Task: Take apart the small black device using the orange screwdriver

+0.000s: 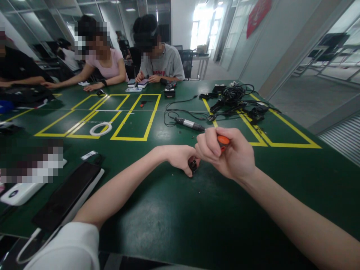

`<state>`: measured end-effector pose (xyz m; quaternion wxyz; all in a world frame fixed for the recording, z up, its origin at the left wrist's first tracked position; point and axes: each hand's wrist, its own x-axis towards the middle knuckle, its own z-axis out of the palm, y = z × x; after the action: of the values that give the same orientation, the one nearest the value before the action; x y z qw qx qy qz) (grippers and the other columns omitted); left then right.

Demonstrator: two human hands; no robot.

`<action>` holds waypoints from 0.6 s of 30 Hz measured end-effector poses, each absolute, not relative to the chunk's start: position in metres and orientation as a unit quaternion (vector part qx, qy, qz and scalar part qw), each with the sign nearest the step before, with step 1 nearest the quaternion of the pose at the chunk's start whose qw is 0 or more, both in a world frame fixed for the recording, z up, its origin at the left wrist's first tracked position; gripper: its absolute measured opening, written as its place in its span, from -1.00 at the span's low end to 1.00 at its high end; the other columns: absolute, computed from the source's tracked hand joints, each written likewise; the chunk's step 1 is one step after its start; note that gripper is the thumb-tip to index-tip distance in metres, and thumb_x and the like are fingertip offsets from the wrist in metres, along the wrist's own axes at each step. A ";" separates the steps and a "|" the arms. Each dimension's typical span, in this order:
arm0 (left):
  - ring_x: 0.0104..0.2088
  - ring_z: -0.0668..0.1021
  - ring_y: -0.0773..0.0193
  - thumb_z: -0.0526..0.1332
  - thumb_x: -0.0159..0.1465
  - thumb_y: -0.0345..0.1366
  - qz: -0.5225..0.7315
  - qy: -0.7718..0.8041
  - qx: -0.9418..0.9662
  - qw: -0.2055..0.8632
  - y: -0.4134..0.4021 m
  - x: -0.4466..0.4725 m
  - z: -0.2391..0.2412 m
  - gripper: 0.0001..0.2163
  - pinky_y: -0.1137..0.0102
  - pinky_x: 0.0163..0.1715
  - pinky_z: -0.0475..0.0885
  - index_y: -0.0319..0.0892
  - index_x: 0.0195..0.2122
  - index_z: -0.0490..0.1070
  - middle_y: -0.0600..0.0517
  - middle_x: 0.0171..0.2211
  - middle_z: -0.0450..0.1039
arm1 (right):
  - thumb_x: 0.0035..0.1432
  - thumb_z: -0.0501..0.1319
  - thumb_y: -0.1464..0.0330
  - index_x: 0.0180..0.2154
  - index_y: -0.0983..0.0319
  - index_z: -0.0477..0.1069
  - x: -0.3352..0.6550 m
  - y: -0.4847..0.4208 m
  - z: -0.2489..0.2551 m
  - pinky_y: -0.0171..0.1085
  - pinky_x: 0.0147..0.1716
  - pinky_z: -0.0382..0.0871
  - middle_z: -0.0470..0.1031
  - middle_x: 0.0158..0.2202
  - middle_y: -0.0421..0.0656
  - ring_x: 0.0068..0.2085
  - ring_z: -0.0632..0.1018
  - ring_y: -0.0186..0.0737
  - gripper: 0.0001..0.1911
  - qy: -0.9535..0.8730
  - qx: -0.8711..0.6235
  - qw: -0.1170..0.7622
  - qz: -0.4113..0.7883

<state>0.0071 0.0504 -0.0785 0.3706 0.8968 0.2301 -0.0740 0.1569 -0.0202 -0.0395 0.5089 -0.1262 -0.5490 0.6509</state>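
My right hand [230, 152] is closed around a screwdriver [223, 140] with a dark handle and an orange butt end. Its shaft and tip are hidden by the fingers. Below and to the left, my left hand [182, 159] grips a small black part [192, 167] with a short metal cylinder on it, low over the green table [157, 210]. The two hands are close together, the right fingers overlapping the left ones in view. Just beyond them lies a black and silver pen-shaped tool [189, 123] with a cord.
A tangle of black cables [233, 95] lies at the back right. White tape roll [100, 129] sits inside yellow markings. By my left arm are a black phone-like slab [69, 191] and a white device [25, 187]. Co-workers [161, 62] sit across the table.
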 end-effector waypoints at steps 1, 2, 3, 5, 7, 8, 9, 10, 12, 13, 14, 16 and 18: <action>-0.25 0.56 0.28 0.45 0.10 -0.38 -0.074 0.232 0.898 0.366 0.050 0.007 -0.079 -0.77 0.45 -0.20 0.44 -0.20 -0.22 0.51 0.09 -0.28 0.56 | 0.32 0.15 0.18 -0.61 0.20 0.29 0.157 -0.020 -0.039 -0.31 -0.63 0.03 0.15 -0.69 -0.29 -0.66 0.14 -0.37 -0.54 -0.551 -0.126 0.507 0.651; -0.24 0.57 0.27 0.45 0.10 -0.39 -0.073 0.235 0.900 0.360 0.050 0.007 -0.078 -0.76 0.44 -0.18 0.45 -0.19 -0.21 0.51 0.09 -0.26 0.57 | 0.31 0.15 0.15 -0.58 0.20 0.32 0.157 -0.021 -0.040 -0.31 -0.63 0.03 0.14 -0.70 -0.30 -0.66 0.13 -0.37 -0.56 -0.550 -0.122 0.506 0.653; -0.22 0.57 0.26 0.45 0.10 -0.39 -0.072 0.237 0.901 0.355 0.049 0.007 -0.078 -0.75 0.44 -0.15 0.45 -0.18 -0.20 0.51 0.09 -0.24 0.57 | 0.28 0.17 0.14 -0.52 0.20 0.35 0.157 -0.021 -0.040 -0.32 -0.64 0.02 0.18 -0.69 -0.31 -0.67 0.12 -0.37 -0.61 -0.547 -0.116 0.506 0.656; -0.20 0.58 0.26 0.44 0.12 -0.38 -0.075 0.239 0.902 0.352 0.049 0.007 -0.078 -0.77 0.43 -0.12 0.45 -0.18 -0.20 0.51 0.09 -0.24 0.57 | 0.23 0.22 0.14 -0.41 0.19 0.39 0.157 -0.021 -0.041 -0.32 -0.64 0.02 0.28 -0.66 -0.30 -0.68 0.14 -0.37 -0.73 -0.539 -0.106 0.512 0.660; -0.21 0.57 0.26 0.43 0.13 -0.37 -0.080 0.237 0.902 0.353 0.049 0.008 -0.077 -0.79 0.42 -0.14 0.44 -0.18 -0.22 0.51 0.09 -0.27 0.56 | 0.22 0.23 0.19 -0.41 0.19 0.38 0.157 -0.020 -0.041 -0.32 -0.64 0.03 0.32 -0.63 -0.29 -0.67 0.17 -0.36 -0.76 -0.537 -0.113 0.518 0.656; -0.23 0.57 0.26 0.44 0.12 -0.36 -0.081 0.236 0.901 0.353 0.049 0.008 -0.077 -0.79 0.42 -0.15 0.44 -0.19 -0.23 0.50 0.09 -0.28 0.55 | 0.25 0.21 0.21 -0.45 0.19 0.37 0.157 -0.020 -0.041 -0.32 -0.64 0.03 0.31 -0.64 -0.28 -0.67 0.18 -0.37 -0.73 -0.539 -0.120 0.519 0.652; -0.24 0.56 0.26 0.45 0.11 -0.37 -0.083 0.236 0.901 0.355 0.049 0.008 -0.077 -0.78 0.42 -0.17 0.44 -0.19 -0.24 0.49 0.09 -0.29 0.54 | 0.29 0.18 0.21 -0.50 0.20 0.36 0.157 -0.020 -0.041 -0.32 -0.64 0.03 0.26 -0.66 -0.29 -0.67 0.18 -0.37 -0.67 -0.544 -0.125 0.518 0.649; -0.25 0.56 0.26 0.45 0.10 -0.37 -0.082 0.237 0.900 0.356 0.049 0.008 -0.077 -0.78 0.42 -0.18 0.44 -0.19 -0.24 0.49 0.09 -0.29 0.54 | 0.33 0.14 0.21 -0.55 0.21 0.36 0.157 -0.020 -0.041 -0.32 -0.64 0.03 0.22 -0.69 -0.29 -0.68 0.16 -0.38 -0.59 -0.549 -0.128 0.514 0.647; -0.25 0.56 0.27 0.46 0.10 -0.38 -0.082 0.240 0.898 0.359 0.050 0.008 -0.077 -0.78 0.42 -0.19 0.44 -0.20 -0.26 0.48 0.09 -0.30 0.53 | 0.37 0.10 0.16 -0.55 0.23 0.38 0.158 -0.021 -0.041 -0.32 -0.64 0.02 0.17 -0.71 -0.31 -0.69 0.13 -0.40 -0.53 -0.558 -0.124 0.506 0.646; -0.26 0.55 0.27 0.45 0.10 -0.38 -0.083 0.242 0.897 0.360 0.050 0.009 -0.077 -0.79 0.42 -0.19 0.44 -0.20 -0.28 0.48 0.09 -0.30 0.53 | 0.35 0.11 0.13 -0.51 0.23 0.41 0.158 -0.021 -0.042 -0.32 -0.64 0.03 0.19 -0.71 -0.31 -0.70 0.12 -0.40 -0.56 -0.558 -0.118 0.505 0.648; -0.26 0.55 0.27 0.45 0.10 -0.38 -0.085 0.244 0.896 0.361 0.050 0.009 -0.077 -0.80 0.42 -0.20 0.44 -0.20 -0.28 0.48 0.09 -0.31 0.53 | 0.31 0.15 0.12 -0.45 0.22 0.41 0.158 -0.021 -0.042 -0.32 -0.64 0.03 0.23 -0.69 -0.32 -0.70 0.13 -0.40 -0.62 -0.556 -0.113 0.508 0.648; -0.27 0.55 0.27 0.45 0.11 -0.38 -0.087 0.247 0.895 0.360 0.050 0.009 -0.076 -0.80 0.42 -0.21 0.44 -0.20 -0.28 0.48 0.09 -0.32 0.52 | 0.24 0.22 0.15 -0.37 0.19 0.38 0.158 -0.020 -0.042 -0.33 -0.65 0.05 0.32 -0.64 -0.31 -0.69 0.16 -0.39 -0.74 -0.547 -0.115 0.517 0.648; -0.28 0.55 0.27 0.44 0.12 -0.38 -0.089 0.244 0.896 0.359 0.050 0.009 -0.076 -0.81 0.42 -0.20 0.44 -0.19 -0.28 0.47 0.09 -0.33 0.52 | 0.23 0.22 0.19 -0.41 0.18 0.35 0.157 -0.020 -0.041 -0.32 -0.65 0.06 0.34 -0.62 -0.29 -0.69 0.20 -0.38 -0.76 -0.544 -0.130 0.521 0.644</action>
<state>0.0090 0.0496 -0.0760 0.3593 0.8962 0.2444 -0.0895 0.1569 -0.0199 -0.0410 0.5214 -0.1299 -0.5443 0.6442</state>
